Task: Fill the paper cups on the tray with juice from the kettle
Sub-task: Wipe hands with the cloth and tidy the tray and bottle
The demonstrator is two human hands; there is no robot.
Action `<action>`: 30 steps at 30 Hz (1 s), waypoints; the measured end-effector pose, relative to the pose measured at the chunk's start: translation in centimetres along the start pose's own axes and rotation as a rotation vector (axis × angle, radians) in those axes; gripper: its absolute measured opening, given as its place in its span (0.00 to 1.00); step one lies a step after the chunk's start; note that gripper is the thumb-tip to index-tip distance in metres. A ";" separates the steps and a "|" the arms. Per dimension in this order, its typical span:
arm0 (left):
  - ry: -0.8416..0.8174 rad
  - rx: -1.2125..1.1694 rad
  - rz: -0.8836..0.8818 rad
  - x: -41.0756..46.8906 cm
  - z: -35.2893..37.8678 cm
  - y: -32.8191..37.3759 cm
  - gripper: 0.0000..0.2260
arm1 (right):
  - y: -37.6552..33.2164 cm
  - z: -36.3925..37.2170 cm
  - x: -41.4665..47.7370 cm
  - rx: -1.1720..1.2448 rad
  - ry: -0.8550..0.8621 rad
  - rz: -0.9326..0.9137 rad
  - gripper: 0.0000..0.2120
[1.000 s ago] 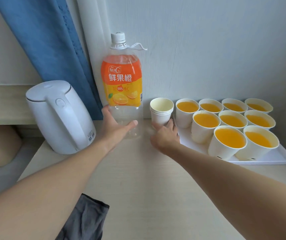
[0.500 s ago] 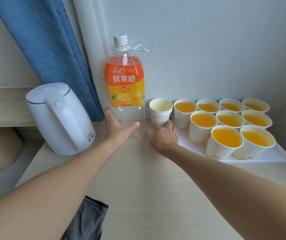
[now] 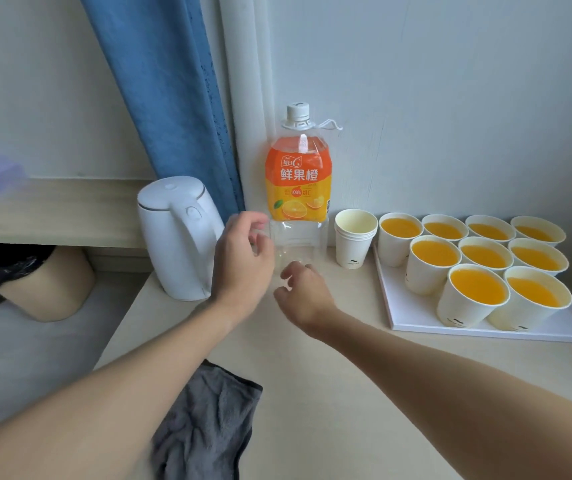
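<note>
Spillage is the worry here. All nine paper cups (image 3: 475,296) on the tray (image 3: 412,317) look full close to the brim, and they stand packed close together. A knock to the tray, or a forearm sweeping across it, would likely slop juice from several at once.

The right hand (image 3: 307,294) hovers over the tabletop (image 3: 329,393) in front of the bottle (image 3: 298,188). Its grip is slack, fingers loosely curled on nothing. Its arm lies near the tray's front corner, so a careless swing rightward is the likeliest cause of a spill.

The left hand (image 3: 243,261) hangs between the kettle (image 3: 177,244) and the bottle, grip likewise apart and empty. Whether its fingertips brush the bottle I cannot tell. That bottle is tall and clear below its label, so probably empty and light. A nudge could topple it toward the stack of empty cups (image 3: 353,244) standing just left of the tray, off it.

The kettle sits upright at the tabletop's left end, lid down, handle toward the person. Its base looks near the edge there, so a clumsy grab might tip it off.

To my eye the filling looks done, and pouring more into any cup would overflow it. A grey cloth (image 3: 204,424) hangs over the near edge, handy for drips.
</note>
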State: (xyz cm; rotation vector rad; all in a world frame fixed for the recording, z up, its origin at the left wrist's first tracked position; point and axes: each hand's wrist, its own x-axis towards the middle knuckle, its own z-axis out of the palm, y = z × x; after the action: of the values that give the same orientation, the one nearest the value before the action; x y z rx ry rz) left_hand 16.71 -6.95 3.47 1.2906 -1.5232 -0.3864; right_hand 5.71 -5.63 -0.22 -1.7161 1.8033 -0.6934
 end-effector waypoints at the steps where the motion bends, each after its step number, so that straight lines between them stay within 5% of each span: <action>1: 0.088 -0.018 0.065 0.0 -1.5 0.6 0.12 | -1.6 0.6 -0.2 0.052 -0.016 -0.047 0.19; 4: 0.404 -0.090 0.045 1.3 -5.0 0.8 0.14 | -5.5 1.7 -0.1 0.169 -0.051 -0.162 0.28; 6: 0.513 -0.122 -0.220 2.7 -7.6 -0.7 0.15 | -8.0 2.0 0.0 0.250 -0.083 -0.165 0.34; 8: 0.388 -0.186 -0.560 3.6 -9.1 -2.5 0.16 | -9.7 2.4 0.4 0.301 -0.076 -0.123 0.33; 11: 0.098 -0.362 -0.744 3.2 -9.2 -3.4 0.16 | -10.5 3.2 1.1 0.291 -0.020 -0.075 0.24; 16: -0.044 -0.393 -0.738 2.6 -8.5 -3.4 0.22 | -10.2 2.3 2.0 0.312 0.014 -0.035 0.11; 24: -0.081 -0.370 -0.679 1.4 -6.5 -2.9 0.20 | -8.6 0.3 1.8 0.162 0.035 -0.017 0.13; 27: -0.118 -0.084 -0.578 0.2 -7.1 -4.6 0.16 | -8.0 1.1 -1.1 -0.021 0.144 -0.022 0.18; 30: -0.553 0.379 -0.515 -3.1 -8.7 -7.5 0.12 | -5.7 4.2 -7.1 -0.103 0.011 -0.226 0.19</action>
State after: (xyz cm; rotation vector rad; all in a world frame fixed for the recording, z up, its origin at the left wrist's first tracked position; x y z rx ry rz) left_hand 27.49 -3.86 -0.51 2.0039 -1.7539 -0.8711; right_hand 12.91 1.19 1.01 -2.0102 1.6940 -0.7135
